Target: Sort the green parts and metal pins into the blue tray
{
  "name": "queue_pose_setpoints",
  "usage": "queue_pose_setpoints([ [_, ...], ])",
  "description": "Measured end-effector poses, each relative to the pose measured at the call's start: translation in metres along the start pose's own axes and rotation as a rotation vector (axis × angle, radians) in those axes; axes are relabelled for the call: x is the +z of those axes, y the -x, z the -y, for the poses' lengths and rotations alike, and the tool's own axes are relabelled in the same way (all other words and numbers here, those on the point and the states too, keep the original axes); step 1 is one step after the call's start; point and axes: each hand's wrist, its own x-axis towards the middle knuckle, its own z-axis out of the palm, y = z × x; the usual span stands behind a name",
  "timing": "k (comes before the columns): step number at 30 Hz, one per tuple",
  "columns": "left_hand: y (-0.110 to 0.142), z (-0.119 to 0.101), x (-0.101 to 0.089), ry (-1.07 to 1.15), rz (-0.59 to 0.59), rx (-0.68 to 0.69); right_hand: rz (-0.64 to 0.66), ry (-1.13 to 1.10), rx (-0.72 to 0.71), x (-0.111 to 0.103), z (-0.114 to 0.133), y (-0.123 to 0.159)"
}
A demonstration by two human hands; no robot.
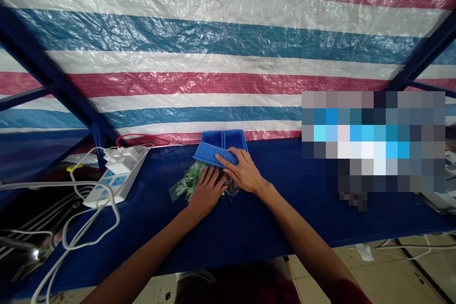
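Bare-handed handling of small bagged parts at a blue bin (223,139), the landmark for all positions given. The bin, split into two compartments by a middle wall, stands at the back of the dark blue counter (270,232), with a striped plastic sheet (228,61) rising behind it. Directly in front of the bin, on the person's side, a lighter blue panel (206,152) lies aslant; whether it is a separate piece or part of the bin cannot be told. The right hand (246,171), at the bin's near right corner, lies over the panel's right end, fingers parted and slightly bent; whether they pinch it or merely rest there cannot be told. Nearer the person than the bin, the left hand (206,193) is palm down with fingers spread, over green packets (188,181) and, toward its fingertips, thin metal pieces (231,188). Well to the left of the bin are a white power strip (116,181) and white cables (113,199).

Technique (a judgement): the left hand is best laid low and flat, since the film looks slippery and the packets may slide apart. A light, even hold by the right hand should steady the panel against the bin without tipping it. Fingertips should meet the metal pieces from the side, as their ends may prick.
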Motion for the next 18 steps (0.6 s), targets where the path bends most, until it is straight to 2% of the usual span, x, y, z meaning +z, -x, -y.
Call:
queue_pose_setpoints([
  [6,0.0002,0.0004,-0.0001,-0.002,0.007,0.011,-0.021,-0.012,-0.011,-0.0005,-0.0005,0.0002],
  [13,0.0000,0.0010,0.0004,-0.004,-0.040,0.037,-0.013,-0.015,-0.002,-0.0009,-0.0008,0.0011],
  [18,-0.0009,0.0009,-0.0006,-0.012,-0.035,0.037,-0.060,-0.029,-0.014,-0.0022,-0.0012,0.0018],
])
